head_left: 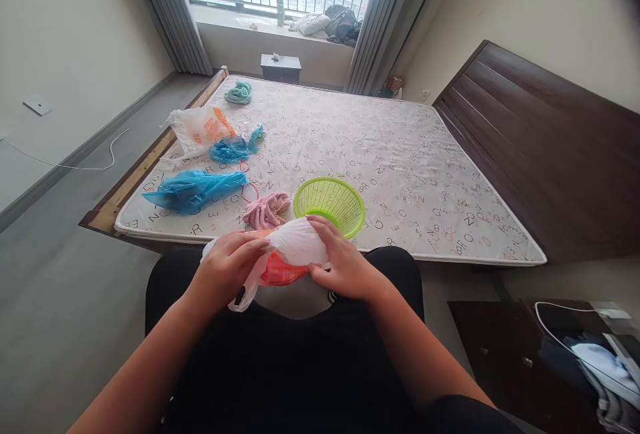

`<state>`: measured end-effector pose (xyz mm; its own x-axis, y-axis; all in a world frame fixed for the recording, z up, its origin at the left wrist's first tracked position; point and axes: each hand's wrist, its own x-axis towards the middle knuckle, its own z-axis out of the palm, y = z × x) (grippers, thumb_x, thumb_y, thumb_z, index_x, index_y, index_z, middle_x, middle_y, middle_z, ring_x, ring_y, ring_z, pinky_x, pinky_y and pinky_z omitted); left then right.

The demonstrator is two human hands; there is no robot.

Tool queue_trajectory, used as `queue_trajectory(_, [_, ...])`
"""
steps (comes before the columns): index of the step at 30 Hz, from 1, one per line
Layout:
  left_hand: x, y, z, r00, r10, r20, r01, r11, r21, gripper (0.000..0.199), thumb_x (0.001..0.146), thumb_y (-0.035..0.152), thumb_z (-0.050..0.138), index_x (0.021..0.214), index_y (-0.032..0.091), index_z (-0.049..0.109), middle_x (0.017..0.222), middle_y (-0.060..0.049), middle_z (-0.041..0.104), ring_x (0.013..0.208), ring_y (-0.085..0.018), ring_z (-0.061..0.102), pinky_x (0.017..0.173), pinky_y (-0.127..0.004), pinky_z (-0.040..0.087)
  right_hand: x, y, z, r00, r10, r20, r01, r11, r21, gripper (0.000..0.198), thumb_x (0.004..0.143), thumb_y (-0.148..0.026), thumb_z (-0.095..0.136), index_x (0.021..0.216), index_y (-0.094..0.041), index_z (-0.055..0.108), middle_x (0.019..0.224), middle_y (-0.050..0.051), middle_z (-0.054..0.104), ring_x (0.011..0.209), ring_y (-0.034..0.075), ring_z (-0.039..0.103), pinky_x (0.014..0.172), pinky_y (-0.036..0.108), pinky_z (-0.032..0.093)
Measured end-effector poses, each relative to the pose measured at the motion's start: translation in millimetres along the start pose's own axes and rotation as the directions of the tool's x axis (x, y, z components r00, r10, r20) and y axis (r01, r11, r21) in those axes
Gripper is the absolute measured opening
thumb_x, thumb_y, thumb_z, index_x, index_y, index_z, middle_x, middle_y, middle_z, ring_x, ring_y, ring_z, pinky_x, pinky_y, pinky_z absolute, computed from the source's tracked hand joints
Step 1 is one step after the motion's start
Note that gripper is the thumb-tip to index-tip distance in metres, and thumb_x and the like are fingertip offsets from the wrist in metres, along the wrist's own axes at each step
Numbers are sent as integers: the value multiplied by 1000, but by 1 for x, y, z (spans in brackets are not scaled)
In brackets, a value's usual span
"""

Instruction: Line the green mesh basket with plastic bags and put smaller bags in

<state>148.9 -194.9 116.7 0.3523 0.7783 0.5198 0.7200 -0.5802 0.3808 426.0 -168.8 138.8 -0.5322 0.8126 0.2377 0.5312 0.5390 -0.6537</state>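
Between my two hands, above my lap, is a crumpled white plastic bag (pixel 295 242) with a red-orange patch on its lower part. My left hand (pixel 226 267) grips its left side, and one handle loop dangles below. The fingers of my right hand (pixel 340 259) close around the right end, thumb underneath. Just beyond the bag, a pink cloth (pixel 267 211) lies bunched on the mattress (pixel 400 174). A lime-green plastic basket (pixel 330 202) rests tilted beside it, its opening partly toward me.
Left on the mattress lie a blue plastic bag (pixel 197 189), a smaller blue bag (pixel 230 149), a white bag with orange print (pixel 200 129) and a teal cloth (pixel 239 92). A dark headboard (pixel 540 101) stands at right. A nightstand (pixel 480 341) is at lower right.
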Motion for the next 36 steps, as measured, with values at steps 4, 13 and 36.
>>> queue_trajectory(4, [3, 21, 1, 985, 131, 115, -125, 991, -54, 19, 99, 19, 58, 114, 25, 69, 110, -8, 74, 105, -23, 70, 95, -39, 55, -3, -15, 3, 993, -16, -113, -7, 979, -205, 75, 88, -41, 71, 154, -24, 40, 149, 18, 53, 136, 35, 50, 110, 55, 43])
queue_trajectory(13, [-13, 9, -5, 999, -31, -37, 28, 994, -102, 14, 97, 17, 52, 102, 22, 64, 95, -5, 74, 84, -16, 71, 76, -25, 57, -11, 7, -3, 995, 28, -91, -51, 965, -258, 16, 101, -26, 49, 100, -23, 65, 86, 3, 70, 70, 16, 61, 62, 27, 40])
queue_trajectory(36, [-3, -4, -14, 932, -7, -362, 20, 999, 33, 23, 81, 11, 69, 100, 23, 65, 101, -3, 69, 99, -20, 66, 93, -35, 53, -8, 23, 16, 943, 274, -189, -128, 821, 556, 7, 89, -25, 62, 94, -23, 57, 88, 0, 62, 80, 16, 57, 74, 29, 46])
